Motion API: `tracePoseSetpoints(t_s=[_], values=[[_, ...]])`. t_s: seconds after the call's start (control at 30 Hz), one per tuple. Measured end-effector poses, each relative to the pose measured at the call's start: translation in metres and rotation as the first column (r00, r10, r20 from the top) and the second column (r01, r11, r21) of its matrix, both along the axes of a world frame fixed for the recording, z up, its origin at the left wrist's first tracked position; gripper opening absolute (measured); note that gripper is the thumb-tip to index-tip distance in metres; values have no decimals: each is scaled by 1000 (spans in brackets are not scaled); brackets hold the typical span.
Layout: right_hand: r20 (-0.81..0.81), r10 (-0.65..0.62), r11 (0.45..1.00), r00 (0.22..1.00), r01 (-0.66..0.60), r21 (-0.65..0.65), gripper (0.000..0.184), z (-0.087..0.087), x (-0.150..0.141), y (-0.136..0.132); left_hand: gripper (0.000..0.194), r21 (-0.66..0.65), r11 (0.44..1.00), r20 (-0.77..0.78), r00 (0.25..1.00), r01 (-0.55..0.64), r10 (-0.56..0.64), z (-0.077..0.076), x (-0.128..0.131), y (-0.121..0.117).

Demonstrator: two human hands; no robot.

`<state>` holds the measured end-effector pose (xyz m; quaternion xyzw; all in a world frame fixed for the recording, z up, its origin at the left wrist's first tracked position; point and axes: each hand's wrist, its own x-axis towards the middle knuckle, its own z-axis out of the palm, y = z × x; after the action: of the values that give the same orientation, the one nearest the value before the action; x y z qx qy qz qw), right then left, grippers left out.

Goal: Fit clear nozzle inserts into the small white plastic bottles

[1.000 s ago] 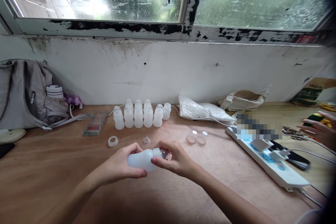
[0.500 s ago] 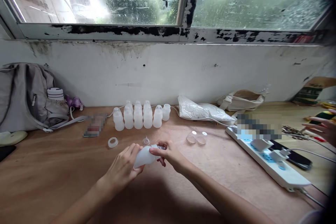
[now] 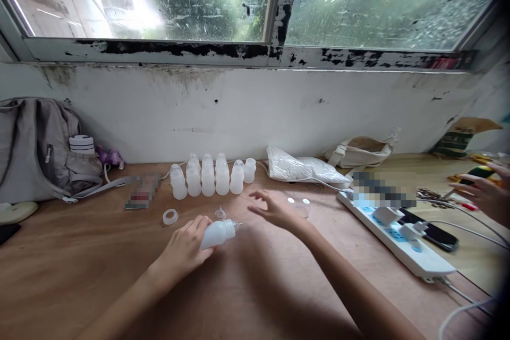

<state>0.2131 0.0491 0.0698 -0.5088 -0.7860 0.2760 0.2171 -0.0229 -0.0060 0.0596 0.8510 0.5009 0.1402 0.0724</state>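
My left hand [image 3: 190,241] is wrapped round a frosted white baby bottle [image 3: 217,235], tilted with its clear nipple pointing right. Apart from the bottle, my right hand [image 3: 273,208] is in the air with its fingers spread and nothing in them. Just behind the bottle a clear nipple [image 3: 220,213] sits on the table, and a white collar ring [image 3: 170,217] lies left of it. Near my right wrist are clear round caps [image 3: 302,211], partly hidden by the hand, and two small white discs [image 3: 291,201]. Several frosted bottles [image 3: 207,181] stand in rows by the wall; the rightmost bottle [image 3: 249,170] has no top.
A white power strip [image 3: 398,241] with plugs and cables runs along the right. Silvery plastic bags [image 3: 295,166] and a beige bag [image 3: 360,151] lie by the wall. A grey backpack [image 3: 35,149] is at left. Another person's hand [image 3: 488,194] shows at far right.
My right hand has let go of the bottle's top and moved right and up, its fingers opening. My left hand still holds the bottle in nearly the same place.
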Motion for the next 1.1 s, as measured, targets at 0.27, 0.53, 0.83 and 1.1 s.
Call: tracePoseSetpoints(t_s=[0.27,0.53,0.83,1.1], values=[[546,-378,920,748,370,130,34,0,83,33,27,1,997,-71,995,-74,73,16,-12,4],[423,-290,953,858,298,48,21,8,81,30,29,-55,994,33,995,-90,92,23,-19,8],[-347,-1,1000,938,-9,-28,33,39,18,-8,41,-152,988,322,945,0,49,29,-16,7],[-365,29,999,931,-13,47,34,35,-11,-25,40,-123,992,314,949,4,35,30,-14,4]])
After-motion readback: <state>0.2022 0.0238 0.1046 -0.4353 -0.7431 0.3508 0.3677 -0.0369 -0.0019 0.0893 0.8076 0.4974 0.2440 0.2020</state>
